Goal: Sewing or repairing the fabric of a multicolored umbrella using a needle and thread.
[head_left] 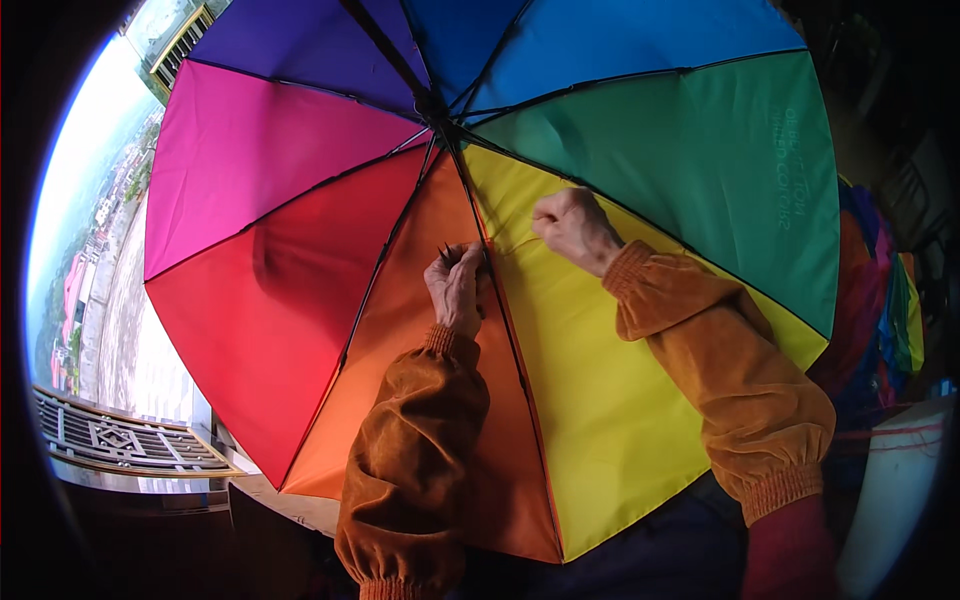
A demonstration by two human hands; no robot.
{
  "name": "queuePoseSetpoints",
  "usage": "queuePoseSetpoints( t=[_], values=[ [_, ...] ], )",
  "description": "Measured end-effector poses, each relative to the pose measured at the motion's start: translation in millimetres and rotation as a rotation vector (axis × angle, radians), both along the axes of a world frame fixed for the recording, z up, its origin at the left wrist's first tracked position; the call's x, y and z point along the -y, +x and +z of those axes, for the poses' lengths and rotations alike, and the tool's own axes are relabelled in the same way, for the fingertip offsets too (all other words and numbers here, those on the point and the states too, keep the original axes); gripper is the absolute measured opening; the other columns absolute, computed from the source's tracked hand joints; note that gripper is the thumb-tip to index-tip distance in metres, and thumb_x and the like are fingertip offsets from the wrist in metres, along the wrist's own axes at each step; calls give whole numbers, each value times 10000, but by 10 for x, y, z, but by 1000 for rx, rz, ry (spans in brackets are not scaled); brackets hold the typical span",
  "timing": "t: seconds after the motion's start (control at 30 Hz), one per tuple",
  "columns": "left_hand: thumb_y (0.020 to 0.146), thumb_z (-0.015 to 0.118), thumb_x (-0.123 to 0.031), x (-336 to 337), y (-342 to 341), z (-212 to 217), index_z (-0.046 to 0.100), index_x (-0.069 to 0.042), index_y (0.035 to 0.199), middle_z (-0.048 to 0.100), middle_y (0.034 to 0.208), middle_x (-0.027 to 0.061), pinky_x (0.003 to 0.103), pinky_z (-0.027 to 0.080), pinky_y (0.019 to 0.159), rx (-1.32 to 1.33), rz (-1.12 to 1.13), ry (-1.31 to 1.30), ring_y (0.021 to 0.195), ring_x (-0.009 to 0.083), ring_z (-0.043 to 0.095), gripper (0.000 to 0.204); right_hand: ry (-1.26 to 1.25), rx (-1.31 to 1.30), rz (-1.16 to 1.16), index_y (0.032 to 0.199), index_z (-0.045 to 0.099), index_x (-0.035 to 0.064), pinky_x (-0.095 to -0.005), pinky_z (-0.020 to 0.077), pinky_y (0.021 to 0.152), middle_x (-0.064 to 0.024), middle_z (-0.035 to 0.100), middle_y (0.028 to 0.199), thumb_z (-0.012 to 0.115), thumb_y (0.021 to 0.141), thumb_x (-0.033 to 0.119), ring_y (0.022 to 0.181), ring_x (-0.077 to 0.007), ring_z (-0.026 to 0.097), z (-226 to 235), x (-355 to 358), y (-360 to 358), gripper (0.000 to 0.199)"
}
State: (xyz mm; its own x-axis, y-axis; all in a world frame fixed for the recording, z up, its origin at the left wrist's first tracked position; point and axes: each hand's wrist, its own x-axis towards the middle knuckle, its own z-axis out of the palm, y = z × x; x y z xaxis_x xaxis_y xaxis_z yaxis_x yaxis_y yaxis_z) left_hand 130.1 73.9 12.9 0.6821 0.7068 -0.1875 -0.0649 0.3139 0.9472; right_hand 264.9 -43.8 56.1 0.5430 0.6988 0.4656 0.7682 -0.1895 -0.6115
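Observation:
An opened umbrella [330,255] with rainbow panels spreads before me, its inner side with the dark ribs facing me. The dark shaft [385,50] runs up from the hub [435,108]. My left hand [456,290] is closed in a pinch over the orange panel [390,350], beside the rib that borders the yellow one. A small dark pointed tip shows at its fingers; its kind is unclear. Over the yellow panel [570,370], my right hand [578,225] is closed with fingers curled. Whatever it holds, if anything, is hidden. Both forearms wear brown gathered sleeve covers.
On the left, a metal railing [130,440] stands by a bright outdoor view. More multicoloured fabric [880,280] hangs at the right, in shadow. A pale rounded object [895,490] is at the lower right. Part of a light brown surface [290,500] shows under the umbrella's lower left edge.

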Motion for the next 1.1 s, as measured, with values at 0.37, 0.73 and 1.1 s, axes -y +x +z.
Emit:
queuePoseSetpoints(
  t=[0.37,0.73,1.1],
  values=[
    [846,555,-124,-87,-54,62,554,-42,792,469,602,-9,179,264,347,54,-122,-214,441,44,376,98,-479,66,98,634,580,34,-392,499,586,-155,597,636,594,610,81,637,-318,613,-68,-248,-238,54],
    [876,495,-101,-51,52,-1,553,-38,786,424,544,-39,197,199,342,117,-93,-265,384,27,284,124,-180,227,160,637,523,44,-287,440,492,-68,512,579,559,653,-19,569,-220,571,-503,-441,-119,75],
    [914,442,-201,-48,29,30,545,-66,823,420,549,-17,232,243,355,36,-13,-152,401,77,315,193,-60,288,-3,743,571,9,-305,436,555,-87,517,740,547,709,-50,644,-229,551,-605,-418,-3,72]
  ],
)
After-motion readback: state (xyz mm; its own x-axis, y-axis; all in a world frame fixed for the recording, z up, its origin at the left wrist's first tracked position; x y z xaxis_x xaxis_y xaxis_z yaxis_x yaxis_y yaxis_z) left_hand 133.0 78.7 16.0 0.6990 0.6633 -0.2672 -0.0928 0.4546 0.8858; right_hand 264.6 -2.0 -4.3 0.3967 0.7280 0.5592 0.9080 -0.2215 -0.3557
